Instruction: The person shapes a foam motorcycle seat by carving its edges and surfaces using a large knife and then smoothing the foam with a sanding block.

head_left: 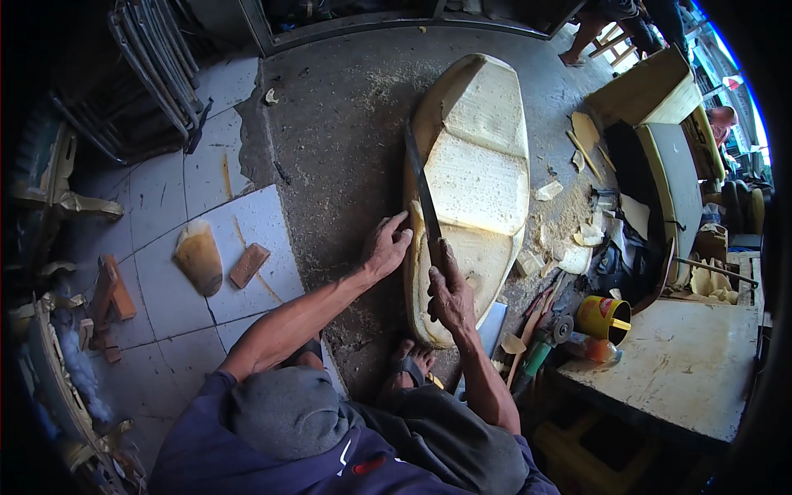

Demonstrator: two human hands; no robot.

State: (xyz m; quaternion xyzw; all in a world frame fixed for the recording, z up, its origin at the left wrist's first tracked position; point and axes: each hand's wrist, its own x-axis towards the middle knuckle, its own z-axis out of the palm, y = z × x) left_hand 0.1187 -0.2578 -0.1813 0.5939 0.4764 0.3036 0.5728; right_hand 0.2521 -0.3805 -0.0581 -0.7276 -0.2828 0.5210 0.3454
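Note:
A long cream foam motorcycle seat (483, 173) lies lengthwise on the floor in front of me, with a ridged step across its upper face. My right hand (451, 293) is closed round the handle end of a long, dark knife (423, 183). The blade runs away from me along the seat's left upper edge, against the foam. At the seat's left side is my left hand (386, 249), fingers stretched out and fingertips at the foam's edge, holding nothing. The knife's handle is mostly hidden in my right hand.
Right of the seat lie foam scraps (575, 258), a green angle grinder (540, 351) and a yellow tin (601, 318) by a low table (676, 363). Left, on white tiles, are a foam piece (198, 257) and a brick-like block (249, 266). Folded metal chairs (153, 74) stand far left.

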